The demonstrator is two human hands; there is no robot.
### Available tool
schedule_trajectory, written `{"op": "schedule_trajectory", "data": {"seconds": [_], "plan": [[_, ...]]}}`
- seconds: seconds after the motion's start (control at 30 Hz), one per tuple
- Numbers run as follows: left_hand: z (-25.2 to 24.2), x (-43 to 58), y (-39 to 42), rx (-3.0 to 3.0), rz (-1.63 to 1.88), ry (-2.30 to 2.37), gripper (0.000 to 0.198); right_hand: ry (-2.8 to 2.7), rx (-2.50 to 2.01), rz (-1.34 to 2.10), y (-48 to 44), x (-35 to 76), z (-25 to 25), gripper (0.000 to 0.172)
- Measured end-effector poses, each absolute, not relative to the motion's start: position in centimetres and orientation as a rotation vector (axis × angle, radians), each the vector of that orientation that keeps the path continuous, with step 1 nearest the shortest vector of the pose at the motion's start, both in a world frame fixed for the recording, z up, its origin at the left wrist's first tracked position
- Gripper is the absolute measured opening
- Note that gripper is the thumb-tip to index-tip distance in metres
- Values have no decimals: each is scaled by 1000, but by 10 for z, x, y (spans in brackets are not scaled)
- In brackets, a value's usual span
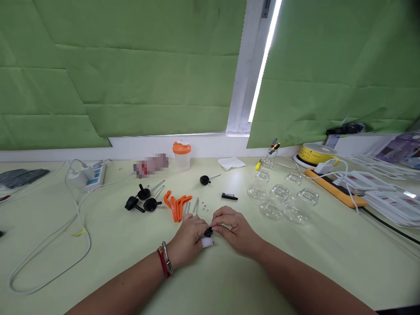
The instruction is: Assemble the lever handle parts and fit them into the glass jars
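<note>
My left hand (190, 238), with a white wrap on its thumb, is closed around a small black part (208, 232); the fingers hide most of it. At the top of that part, the thumb and index finger of my right hand (233, 229) are pinched together. What they pinch is too small to make out. Just beyond my hands lie several orange handles (177, 206), thin metal rods (196, 205) and tiny nuts (204, 206). A black piece with a spring (229, 196) lies past my right hand.
Black knobs with metal rods (151, 204) lie to the left, another (205, 180) farther back. Clear glass jars (271, 209) stand at right, near screwdrivers (271, 153). An orange-lidded cup (181, 155) stands by the wall. White cable (78, 214) loops across the left; an orange-edged power strip (334, 188) lies right.
</note>
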State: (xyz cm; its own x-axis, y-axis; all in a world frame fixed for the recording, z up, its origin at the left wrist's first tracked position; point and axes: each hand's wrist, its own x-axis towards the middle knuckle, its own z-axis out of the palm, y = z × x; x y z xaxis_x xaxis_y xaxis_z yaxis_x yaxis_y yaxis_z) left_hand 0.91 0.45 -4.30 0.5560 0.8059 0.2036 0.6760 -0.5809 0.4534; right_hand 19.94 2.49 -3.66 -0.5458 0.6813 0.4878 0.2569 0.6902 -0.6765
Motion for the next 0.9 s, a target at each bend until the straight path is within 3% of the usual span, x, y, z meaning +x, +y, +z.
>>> {"op": "schedule_trajectory", "data": {"seconds": [0.9], "plan": [[-40,9,5,2456,554,1219,16,-2166,-721,681,29,202,-37,16]]}}
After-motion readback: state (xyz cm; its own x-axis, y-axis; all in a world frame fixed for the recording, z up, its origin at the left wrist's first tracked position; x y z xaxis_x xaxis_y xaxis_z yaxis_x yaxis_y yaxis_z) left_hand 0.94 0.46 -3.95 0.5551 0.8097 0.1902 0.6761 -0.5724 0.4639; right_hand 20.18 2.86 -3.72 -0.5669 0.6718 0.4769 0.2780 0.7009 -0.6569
